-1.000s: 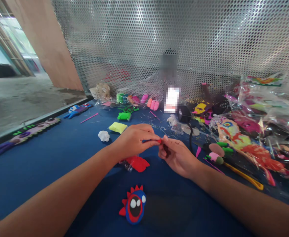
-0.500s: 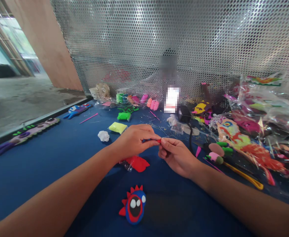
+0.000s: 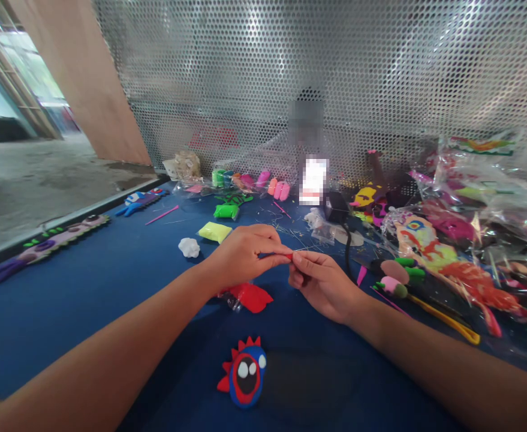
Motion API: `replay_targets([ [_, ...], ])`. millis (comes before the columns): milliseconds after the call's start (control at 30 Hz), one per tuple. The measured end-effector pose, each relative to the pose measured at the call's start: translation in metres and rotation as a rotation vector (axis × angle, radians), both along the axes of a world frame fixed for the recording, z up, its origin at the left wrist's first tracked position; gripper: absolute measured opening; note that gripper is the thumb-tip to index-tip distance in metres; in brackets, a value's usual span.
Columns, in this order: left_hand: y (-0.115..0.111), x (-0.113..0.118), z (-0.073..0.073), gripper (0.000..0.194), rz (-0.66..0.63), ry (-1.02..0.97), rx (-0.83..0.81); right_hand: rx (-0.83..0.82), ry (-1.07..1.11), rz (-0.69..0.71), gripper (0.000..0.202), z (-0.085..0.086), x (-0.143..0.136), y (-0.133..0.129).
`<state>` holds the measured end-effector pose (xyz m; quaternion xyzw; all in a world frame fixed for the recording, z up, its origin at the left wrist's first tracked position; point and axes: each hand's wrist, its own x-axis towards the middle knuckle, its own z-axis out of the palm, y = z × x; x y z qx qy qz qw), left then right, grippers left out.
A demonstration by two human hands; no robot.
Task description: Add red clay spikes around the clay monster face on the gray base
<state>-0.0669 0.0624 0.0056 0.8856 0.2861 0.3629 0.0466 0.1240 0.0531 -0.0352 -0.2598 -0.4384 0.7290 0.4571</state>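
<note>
My left hand (image 3: 256,252) and my right hand (image 3: 319,282) meet above the blue table (image 3: 164,348), fingertips pinched together on a small piece of red clay (image 3: 289,256). Most of that piece is hidden by the fingers. Beneath my left hand lies a larger lump of red clay (image 3: 254,298), partly on clear plastic wrap. Closer to me rests a blue clay figure (image 3: 247,375) with red spikes along one side, a red-rimmed dark oval and white eye-like discs. Beyond my left wrist sit a white clay lump (image 3: 189,248) and a yellow clay packet (image 3: 215,232).
Plastic-bagged clay pieces (image 3: 461,228) crowd the right side. A black device with a cable (image 3: 336,207) stands near a bright pixelated screen (image 3: 313,181). Clay figures (image 3: 60,240) line the left edge. Perforated metal sheeting (image 3: 254,72) rises behind the table. A green clay packet (image 3: 226,211) lies farther back.
Both hands stay almost in place, still pinching the red clay; the fingertips shift only very slightly. The figure and other clay pieces have not moved.
</note>
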Motion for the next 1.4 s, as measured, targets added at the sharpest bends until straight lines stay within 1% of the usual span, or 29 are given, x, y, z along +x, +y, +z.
replay_targets([
  [100, 0.001, -0.001, 0.000, 0.015, -0.003, 0.009, 0.013, 0.010, -0.018, 0.002, 0.018, -0.001, 0.000, 0.000],
  [267, 0.001, -0.002, 0.002, 0.014, -0.017, 0.000, 0.007, 0.008, -0.014, 0.000, 0.021, -0.001, 0.001, 0.001],
  [433, -0.001, 0.001, 0.003, 0.013, -0.055, 0.030, 0.012, 0.091, -0.045, 0.047, 0.019, 0.001, 0.001, -0.002],
  [533, -0.002, 0.002, 0.004, 0.014, -0.060, 0.065, 0.010, 0.122, -0.076, 0.044, 0.019, 0.002, 0.001, -0.003],
  [633, -0.004, -0.001, 0.010, 0.021, -0.047, 0.119, -0.020, 0.123, -0.083, 0.014, 0.019, 0.002, 0.001, -0.005],
  [700, -0.008, -0.004, 0.018, 0.029, -0.001, 0.109, -0.061, 0.121, -0.082, -0.012, 0.020, 0.002, 0.001, -0.007],
  [767, -0.020, -0.009, 0.025, 0.030, 0.090, 0.062, -0.142, 0.122, -0.084, -0.035, 0.021, 0.002, 0.001, -0.009],
  [833, -0.042, -0.013, 0.029, 0.032, 0.202, 0.042, -0.275, 0.123, -0.087, -0.047, 0.021, 0.001, 0.002, -0.010],
  [867, -0.056, -0.015, 0.029, 0.035, 0.250, 0.058, -0.354, 0.124, -0.089, -0.050, 0.021, 0.001, 0.002, -0.011],
  [933, -0.088, -0.018, 0.023, 0.041, 0.343, 0.128, -0.473, 0.123, -0.095, -0.052, 0.021, 0.000, 0.002, -0.011],
  [967, -0.103, -0.019, 0.018, 0.046, 0.400, 0.163, -0.492, 0.122, -0.099, -0.052, 0.021, 0.000, 0.002, -0.011],
  [1033, -0.131, -0.018, 0.006, 0.060, 0.470, 0.233, -0.523, 0.120, -0.105, -0.048, 0.021, 0.000, 0.002, -0.010],
  [1100, -0.149, -0.014, -0.004, 0.067, 0.573, 0.252, -0.512, 0.119, -0.108, -0.043, 0.021, 0.000, 0.002, -0.011],
  [1167, -0.159, -0.010, -0.010, 0.067, 0.641, 0.250, -0.512, 0.119, -0.111, -0.033, 0.023, 0.000, 0.003, -0.011],
  [1233, -0.163, -0.004, -0.012, 0.066, 0.652, 0.237, -0.526, 0.118, -0.116, -0.020, 0.024, 0.001, 0.003, -0.012],
  [1300, -0.164, 0.000, -0.011, 0.066, 0.648, 0.223, -0.552, 0.116, -0.118, -0.010, 0.024, 0.001, 0.003, -0.011],
  [1400, -0.166, 0.005, -0.008, 0.070, 0.677, 0.206, -0.593, 0.114, -0.116, -0.002, 0.025, -0.001, 0.003, -0.010],
])
